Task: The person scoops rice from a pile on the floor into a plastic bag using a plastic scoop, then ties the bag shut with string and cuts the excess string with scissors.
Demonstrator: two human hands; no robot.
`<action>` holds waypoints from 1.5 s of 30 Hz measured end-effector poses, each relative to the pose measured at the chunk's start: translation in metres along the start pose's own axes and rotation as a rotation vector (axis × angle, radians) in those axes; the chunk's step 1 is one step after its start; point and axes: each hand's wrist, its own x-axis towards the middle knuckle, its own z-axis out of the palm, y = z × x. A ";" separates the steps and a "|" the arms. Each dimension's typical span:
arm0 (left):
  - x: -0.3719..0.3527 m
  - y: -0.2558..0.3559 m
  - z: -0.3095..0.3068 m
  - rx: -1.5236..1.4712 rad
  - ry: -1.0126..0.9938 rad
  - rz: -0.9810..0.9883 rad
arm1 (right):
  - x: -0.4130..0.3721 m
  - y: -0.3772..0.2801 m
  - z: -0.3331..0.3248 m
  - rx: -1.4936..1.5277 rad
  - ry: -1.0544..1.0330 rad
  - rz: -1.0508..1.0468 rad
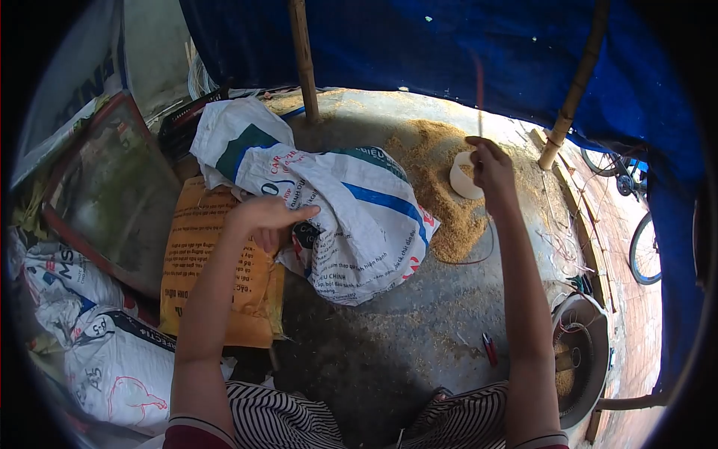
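A white woven sack (359, 217) with blue and green bands lies crumpled on the floor in front of me. My left hand (269, 219) is at its left side, thumb stretched over the sack and fingers spread. Raised at the right, my right hand (490, 170) is pinched on a thin reddish strand (479, 82) that stands up from the fingers; a thin cord also hangs below the hand. Behind that hand, a white plastic container (465, 176) sits in a pile of yellowish grain husks (449, 224).
An orange printed sack (217, 262) and white sacks (127, 367) lie at left, near a framed panel (112, 194). Red-handled pliers (489, 349) rest on the floor. At right are a round metal drum (598, 359), bamboo poles (580, 82) and a bicycle wheel (645, 251).
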 end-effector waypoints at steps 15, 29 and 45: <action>0.071 0.022 0.042 -1.490 0.062 0.843 | 0.012 0.072 0.089 -0.070 0.035 -0.216; 0.042 0.076 0.018 -1.116 0.465 1.050 | -0.039 -0.009 0.063 0.204 -0.679 0.402; -0.012 0.136 -0.007 -0.683 0.519 1.299 | -0.055 -0.064 0.044 0.155 -0.031 -0.091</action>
